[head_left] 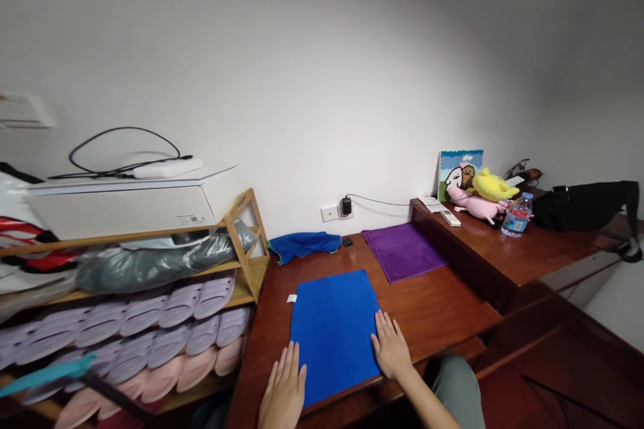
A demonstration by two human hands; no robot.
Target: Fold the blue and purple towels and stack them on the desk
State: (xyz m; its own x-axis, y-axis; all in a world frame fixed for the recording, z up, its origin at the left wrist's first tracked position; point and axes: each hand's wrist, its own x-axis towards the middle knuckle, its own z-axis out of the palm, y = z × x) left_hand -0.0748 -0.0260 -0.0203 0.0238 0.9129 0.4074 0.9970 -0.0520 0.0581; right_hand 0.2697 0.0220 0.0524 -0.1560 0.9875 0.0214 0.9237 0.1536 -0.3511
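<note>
Blue towel [335, 335] lay folded flat in a neat rectangle near the front edge of the wooden desk [433, 308], at lower middle of the frame, squared up between both hands, which I took as placement for easy reach. On my remote feed, the left hand [284, 389] sat at the towel's lower left edge and the right hand [391, 346] at its right edge, both palm down. Their fingers [385, 330] were open, fairly straight and lightly spread, with no pinch or grip on anything; they just rested on the cloth edges, so I read the pose as steadying, not holding. Small white tag [291, 298] lay just beside the towel's left edge; I could not tell if it was attached. Further back, near the wall at upper middle, I saw a crumpled blue cloth [302, 246] and a flat purple towel [402, 251], apparently parked away from the front of the desk. At left, a bamboo shelf [246, 241] held lilac and pink slippers [176, 301] in rows, probably for storage. At right, a raised wooden ledge [503, 248] carried plush toys [490, 186] and a water bottle [517, 216], likely kept up there out of the way.
</note>
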